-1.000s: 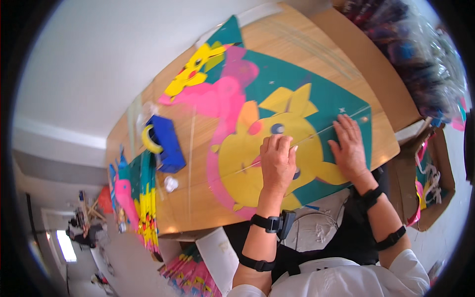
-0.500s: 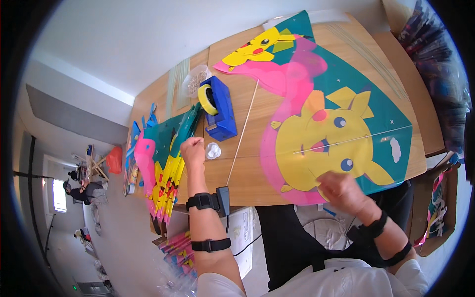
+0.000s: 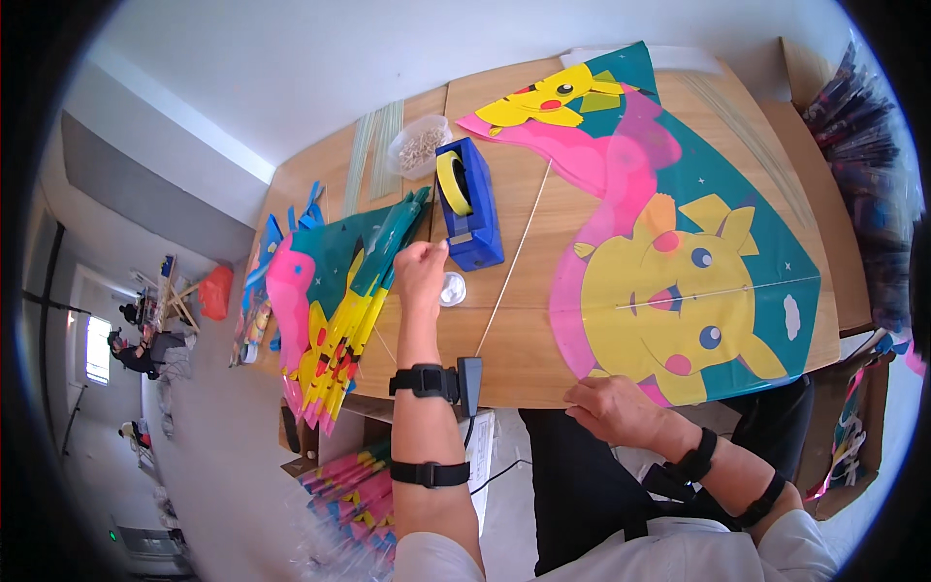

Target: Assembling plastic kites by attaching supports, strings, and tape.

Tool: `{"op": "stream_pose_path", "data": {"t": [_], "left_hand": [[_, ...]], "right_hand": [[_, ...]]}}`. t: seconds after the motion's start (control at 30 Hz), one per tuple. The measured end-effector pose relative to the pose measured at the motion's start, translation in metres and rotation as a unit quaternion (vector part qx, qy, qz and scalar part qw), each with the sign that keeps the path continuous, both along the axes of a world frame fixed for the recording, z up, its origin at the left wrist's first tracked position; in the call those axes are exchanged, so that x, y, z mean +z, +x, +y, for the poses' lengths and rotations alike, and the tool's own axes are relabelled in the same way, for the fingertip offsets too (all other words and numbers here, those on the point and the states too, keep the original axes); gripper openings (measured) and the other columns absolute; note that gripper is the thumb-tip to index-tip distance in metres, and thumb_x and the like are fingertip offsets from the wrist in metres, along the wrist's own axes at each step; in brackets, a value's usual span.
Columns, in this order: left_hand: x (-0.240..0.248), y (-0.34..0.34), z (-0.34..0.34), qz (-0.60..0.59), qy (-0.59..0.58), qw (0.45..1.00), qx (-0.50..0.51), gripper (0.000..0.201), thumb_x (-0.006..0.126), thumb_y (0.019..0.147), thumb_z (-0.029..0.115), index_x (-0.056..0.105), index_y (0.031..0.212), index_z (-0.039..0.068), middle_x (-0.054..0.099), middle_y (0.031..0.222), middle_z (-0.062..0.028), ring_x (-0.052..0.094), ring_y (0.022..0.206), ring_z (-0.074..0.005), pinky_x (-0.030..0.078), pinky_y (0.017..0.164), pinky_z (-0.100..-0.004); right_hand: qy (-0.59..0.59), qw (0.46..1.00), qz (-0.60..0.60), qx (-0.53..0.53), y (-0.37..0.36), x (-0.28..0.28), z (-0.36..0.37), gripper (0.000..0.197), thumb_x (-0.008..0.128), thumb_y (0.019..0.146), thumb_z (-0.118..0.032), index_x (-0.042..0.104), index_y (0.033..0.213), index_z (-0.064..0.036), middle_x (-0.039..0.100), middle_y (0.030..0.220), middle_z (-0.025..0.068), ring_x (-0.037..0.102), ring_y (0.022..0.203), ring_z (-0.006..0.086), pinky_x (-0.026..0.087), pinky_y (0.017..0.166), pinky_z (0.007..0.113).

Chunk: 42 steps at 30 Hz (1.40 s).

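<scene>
My left hand (image 3: 420, 276) is at the front end of a blue tape dispenser (image 3: 473, 209) with a yellow roll. Its fingers are pinched together; whatever is between them is too small to make out. A small white round pot (image 3: 452, 289) stands beside that hand. My right hand (image 3: 613, 411) is curled closed at the table's near edge, by the pink border of a large kite sheet (image 3: 669, 310) printed with a yellow cartoon animal on teal. What its fingers hold, if anything, is hidden. A thin rod (image 3: 689, 296) lies across the sheet.
A pale rod (image 3: 515, 257) lies between dispenser and sheet. Folded kites (image 3: 344, 301) are piled at the left. Behind the dispenser is a clear tub (image 3: 420, 145) of small pieces. Wrapped bundles (image 3: 868, 194) stand at the right. A person (image 3: 145, 354) is far off at left.
My left hand has reached the front of the tape dispenser. My right hand has moved from over the kite sheet toward me and left, to its near edge. The view has shifted slightly.
</scene>
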<state>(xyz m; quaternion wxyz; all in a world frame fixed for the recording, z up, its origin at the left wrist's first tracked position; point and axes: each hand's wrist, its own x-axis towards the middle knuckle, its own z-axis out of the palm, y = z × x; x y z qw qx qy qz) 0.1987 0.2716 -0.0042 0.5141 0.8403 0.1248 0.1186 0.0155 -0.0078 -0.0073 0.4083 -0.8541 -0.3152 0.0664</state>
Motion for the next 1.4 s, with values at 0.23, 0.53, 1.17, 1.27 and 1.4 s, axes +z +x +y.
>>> {"op": "stream_pose_path", "data": {"t": [0.23,0.53,1.17,1.27,1.4], "left_hand": [[0.028,0.017,-0.025,0.054,-0.068,0.995,0.047,0.019,0.067,0.080,0.018,0.062,0.079,-0.001,0.059,0.068,-0.0061,0.055,0.057,-0.0196,0.044,0.051,-0.0331],[-0.010,-0.095,-0.042,0.170,0.402,0.883,-0.175,0.022,0.067,0.077,0.019,0.060,0.082,-0.001,0.061,0.085,-0.0206,0.060,0.077,-0.0397,0.048,0.067,-0.0479],[0.011,-0.122,-0.001,-0.052,0.035,0.998,-0.029,0.034,0.054,0.092,0.022,0.053,0.118,0.001,0.053,0.114,-0.0153,0.052,0.102,-0.0211,0.043,0.085,-0.0338],[0.018,-0.047,-0.002,0.003,-0.025,0.999,-0.034,0.040,0.053,0.092,0.026,0.055,0.121,0.000,0.057,0.113,-0.0165,0.055,0.102,-0.0225,0.044,0.084,-0.0349],[0.037,0.006,-0.018,0.109,-0.042,0.993,-0.033,0.024,0.062,0.083,0.015,0.066,0.097,-0.004,0.065,0.085,-0.0136,0.060,0.079,-0.0204,0.046,0.071,-0.0333]], "right_hand": [[0.015,0.999,0.031,-0.041,0.027,-0.004,0.044,0.010,0.057,0.077,-0.008,0.054,0.073,0.0006,0.060,0.073,0.0199,0.058,0.068,0.0403,0.048,0.061,0.046],[0.194,0.888,0.374,-0.186,0.040,-0.014,0.055,0.022,0.061,0.080,-0.013,0.062,0.070,0.0057,0.062,0.061,0.0137,0.063,0.053,0.0227,0.050,0.049,0.032],[0.265,0.847,0.442,-0.131,-0.079,-0.010,0.068,0.013,0.056,0.087,-0.008,0.056,0.079,0.0018,0.058,0.065,0.0048,0.060,0.058,0.0099,0.047,0.048,0.024],[0.262,0.853,0.432,-0.129,-0.072,-0.004,0.070,0.013,0.056,0.088,-0.008,0.056,0.079,0.0015,0.059,0.066,0.0042,0.059,0.058,0.0084,0.047,0.048,0.022],[0.243,0.855,0.442,-0.124,-0.060,-0.007,0.074,0.013,0.056,0.089,-0.009,0.056,0.080,0.0008,0.060,0.069,0.0035,0.057,0.058,0.0070,0.046,0.048,0.021]]}}
